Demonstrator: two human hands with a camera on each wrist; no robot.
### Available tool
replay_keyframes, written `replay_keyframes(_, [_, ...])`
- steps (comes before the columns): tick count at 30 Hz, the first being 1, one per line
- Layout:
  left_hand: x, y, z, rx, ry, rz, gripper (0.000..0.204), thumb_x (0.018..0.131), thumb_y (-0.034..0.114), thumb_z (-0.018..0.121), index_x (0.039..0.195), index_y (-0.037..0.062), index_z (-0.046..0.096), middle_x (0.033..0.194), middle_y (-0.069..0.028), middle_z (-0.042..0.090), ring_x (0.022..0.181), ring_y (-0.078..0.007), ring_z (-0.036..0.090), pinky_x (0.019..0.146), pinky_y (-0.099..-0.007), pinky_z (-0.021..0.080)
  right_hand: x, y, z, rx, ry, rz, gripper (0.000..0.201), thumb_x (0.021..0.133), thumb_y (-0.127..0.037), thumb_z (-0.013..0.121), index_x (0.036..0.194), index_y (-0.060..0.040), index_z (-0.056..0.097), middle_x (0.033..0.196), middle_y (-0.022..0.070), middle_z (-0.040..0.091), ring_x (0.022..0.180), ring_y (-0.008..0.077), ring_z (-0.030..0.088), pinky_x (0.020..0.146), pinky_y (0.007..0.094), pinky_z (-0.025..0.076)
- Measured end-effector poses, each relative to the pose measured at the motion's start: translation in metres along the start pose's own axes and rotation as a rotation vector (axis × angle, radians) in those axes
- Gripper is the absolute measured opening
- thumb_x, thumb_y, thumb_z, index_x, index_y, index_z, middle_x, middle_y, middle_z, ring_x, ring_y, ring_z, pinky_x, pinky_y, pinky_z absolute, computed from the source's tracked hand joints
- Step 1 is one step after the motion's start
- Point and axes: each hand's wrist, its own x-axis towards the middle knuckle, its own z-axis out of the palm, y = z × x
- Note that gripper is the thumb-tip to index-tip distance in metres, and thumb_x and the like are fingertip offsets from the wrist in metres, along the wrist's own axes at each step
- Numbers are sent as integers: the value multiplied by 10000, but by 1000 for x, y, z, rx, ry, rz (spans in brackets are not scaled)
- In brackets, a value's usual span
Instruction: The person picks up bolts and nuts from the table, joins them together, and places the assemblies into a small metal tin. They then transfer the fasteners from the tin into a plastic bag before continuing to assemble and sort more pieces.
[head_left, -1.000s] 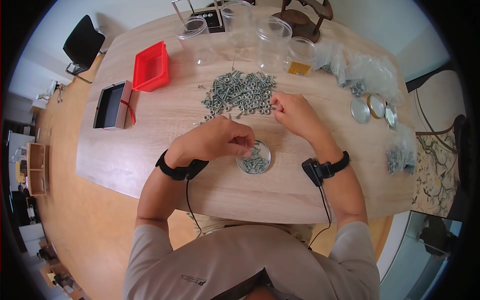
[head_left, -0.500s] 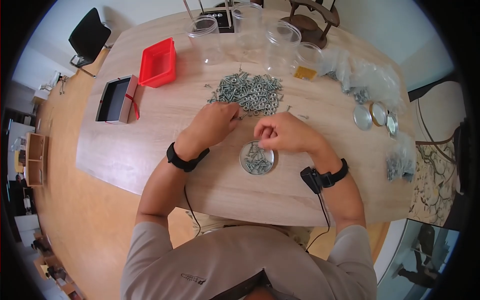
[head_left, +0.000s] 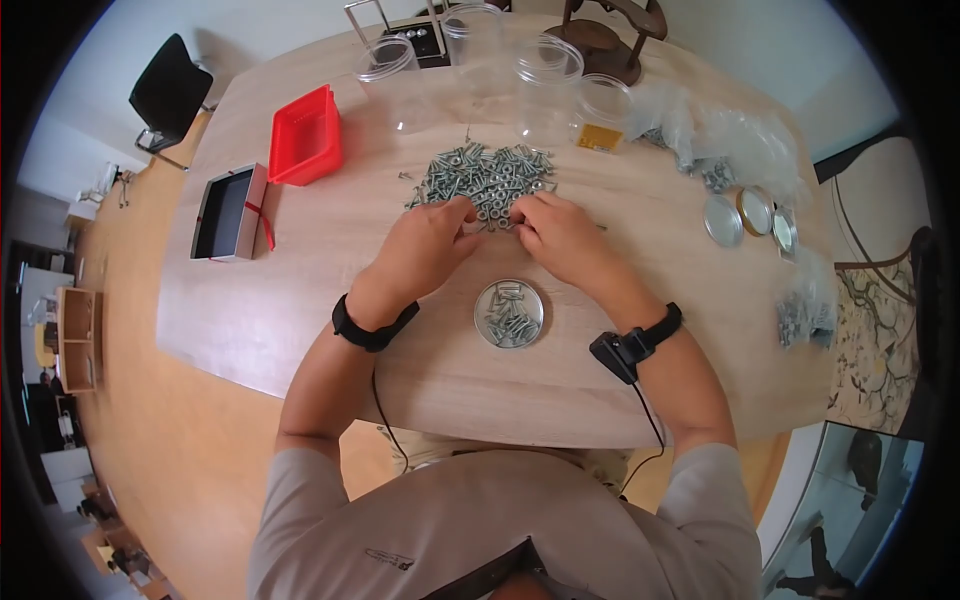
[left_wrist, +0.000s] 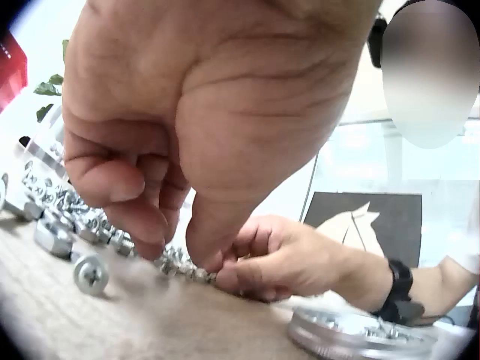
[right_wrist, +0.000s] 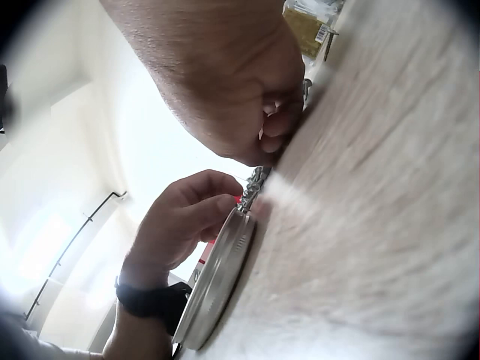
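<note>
A pile of screws and nuts [head_left: 488, 180] lies on the table in front of both hands. At its near left edge, my left hand [head_left: 425, 240] reaches down with bent fingers, the thumb apart from them in the left wrist view. My right hand [head_left: 562, 235] bends its fingers at the near right edge of the pile, fingertips low at the tabletop. Bits of metal show right at those fingertips in the left wrist view; I cannot tell whether they are pinched. Nearer the body sits a shallow round lid [head_left: 480, 332] with several screws [head_left: 512, 325] in it.
A red bin [head_left: 305, 140] and an open box [head_left: 228, 215] stand at the left. Clear plastic jars [head_left: 392, 90] line the back. Plastic bags [head_left: 740, 150] of hardware and some round lids [head_left: 723, 220] are at the right. A cross-head screw [left_wrist: 91, 276] lies near the left hand.
My right hand has gone from above the lid forward to the pile. My left hand, over the lid a second ago, moved to the pile and stays there.
</note>
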Motion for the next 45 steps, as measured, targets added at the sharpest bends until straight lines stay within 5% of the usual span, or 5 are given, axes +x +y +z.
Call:
replay_keyframes(10, [1, -4, 5, 203, -81, -18, 195, 932, 195, 764, 960, 18, 688, 906, -180, 755, 863, -390, 727, 767, -461, 564, 4, -29, -50, 521, -670, 201, 107, 912, -114, 759, 967, -23, 746, 768, 41, 706, 703, 113, 611, 661, 319, 510])
replay_keyframes(16, [-2, 19, -27, -264, -363, -49, 142, 944, 143, 770, 995, 15, 736, 805, -107, 726, 757, -260, 703, 749, -372, 554, 9, 5, -62, 16, -72, 302, 156, 885, -137, 731, 985, -20, 754, 815, 128, 742, 744, 268, 700, 719, 389, 558])
replay_keyframes(27, [-3, 5, 2, 197, -76, 206, 501, 909, 60, 757, 1398, 91, 651, 1462, -173, 583, 1310, -395, 592, 1103, -467, 516, 4, 26, -51, -92, -124, 264, 140, 878, -105, 695, 981, -16, 728, 913, 169, 734, 888, 351, 711, 802, 468, 554])
replay_keyframes(40, [2, -4, 2, 184, -60, 90, 215, 939, 92, 733, 1146, 51, 691, 1084, -148, 695, 1055, -385, 696, 907, -482, 567, 3, -32, -54, 467, -642, 112, 145, 885, -120, 792, 984, -15, 773, 830, 54, 756, 750, 135, 677, 707, 305, 549])
replay_keyframes(45, [2, -8, 2, 153, -36, 101, 170, 944, 106, 720, 1100, 39, 705, 1039, -173, 707, 985, -415, 700, 861, -492, 560, 3, -40, -40, 347, -479, 194, 188, 904, -134, 793, 1061, -30, 782, 872, 87, 750, 791, 182, 698, 741, 324, 562])
